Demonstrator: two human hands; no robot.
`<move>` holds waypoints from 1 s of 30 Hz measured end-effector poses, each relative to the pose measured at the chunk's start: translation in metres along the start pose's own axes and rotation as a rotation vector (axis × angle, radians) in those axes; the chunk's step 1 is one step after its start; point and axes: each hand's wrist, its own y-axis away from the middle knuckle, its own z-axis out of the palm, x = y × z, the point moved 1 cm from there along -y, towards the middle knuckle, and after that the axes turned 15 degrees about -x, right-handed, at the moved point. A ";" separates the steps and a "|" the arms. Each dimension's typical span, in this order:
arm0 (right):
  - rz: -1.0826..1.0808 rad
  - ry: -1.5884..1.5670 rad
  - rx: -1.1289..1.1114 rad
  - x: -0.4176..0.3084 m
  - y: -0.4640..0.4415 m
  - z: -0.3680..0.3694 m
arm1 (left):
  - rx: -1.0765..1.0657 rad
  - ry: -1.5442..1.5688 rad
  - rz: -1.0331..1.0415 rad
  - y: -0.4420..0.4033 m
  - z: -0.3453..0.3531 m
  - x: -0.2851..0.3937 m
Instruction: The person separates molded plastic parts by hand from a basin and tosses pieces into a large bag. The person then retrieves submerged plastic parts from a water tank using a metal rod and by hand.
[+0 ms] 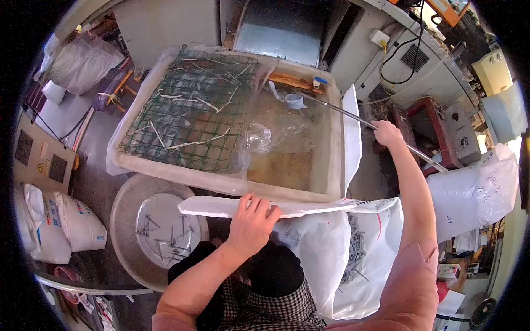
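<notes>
My right hand [388, 134] is closed round a long metal rod [353, 115], which slants from the right into the water of a white-rimmed tank [182, 172]. By the rod's far end lies a small pale cup-like piece [295, 101]. My left hand [254, 220] has its fingers bent over a white foam strip [309, 208] along the tank's near side. Green wire mesh [187, 110] with thin pale strips on it covers the tank's left half. Clear plastic film [259, 138] shows in the right half.
A round grey basin [124, 237] with several thin grey pieces stands at the lower left. An open white bag [381, 248] of grey parts is at my right knee. Filled sacks stand at the left [77, 223] and right [469, 193]. A red frame [433, 116] is behind my right arm.
</notes>
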 end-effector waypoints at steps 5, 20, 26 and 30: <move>0.062 0.059 -0.027 -0.024 -0.009 0.004 | 0.003 0.004 -0.004 0.000 0.000 -0.004; -0.161 0.213 -0.156 -0.043 0.014 -0.048 | 0.039 0.010 0.002 -0.004 0.002 -0.003; -0.188 0.389 -0.357 -0.042 0.029 -0.059 | 0.058 -0.006 0.015 -0.004 0.001 -0.003; -0.298 0.351 -0.436 -0.030 0.060 -0.058 | 0.069 -0.026 0.030 -0.003 0.001 -0.002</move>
